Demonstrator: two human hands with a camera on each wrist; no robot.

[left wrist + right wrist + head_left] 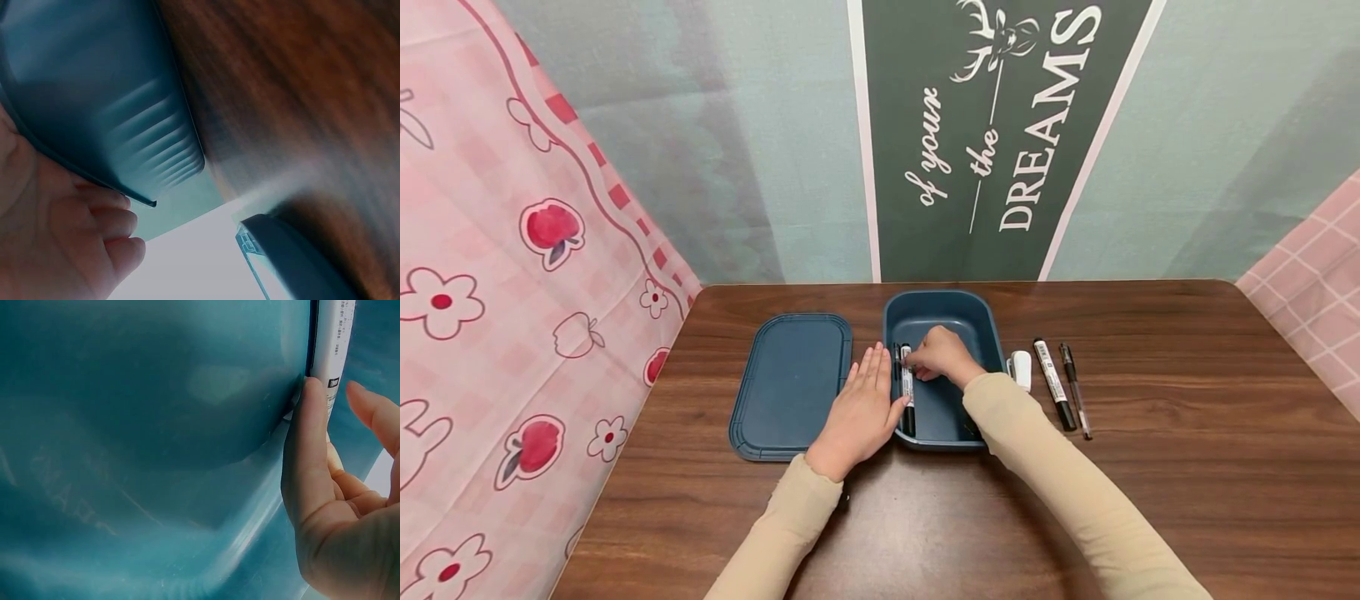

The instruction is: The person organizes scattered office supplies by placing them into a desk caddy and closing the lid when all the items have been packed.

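Note:
A blue box (951, 442) holds a black-and-white marker (907, 387) along its left wall, with a dark pen (896, 354) partly visible beside it. My left hand (861, 408) lies against the box's left side, fingers straight, thumb over the rim. In the left wrist view, that hand (69, 231) touches the box's outer wall (125, 106). Inside the box is my right hand (942, 354), at the marker's upper part. The right wrist view has the right hand (350, 506) with a straight index finger touching the marker (334, 350); its thumb stands apart and other fingers curl.
Left of the box lies a blue lid (793, 383). Right of it are a white object (1020, 370), another marker (1054, 383) and a clear pen (1076, 390) on the wooden table (1187, 417). Printed cloths hang behind and at the sides.

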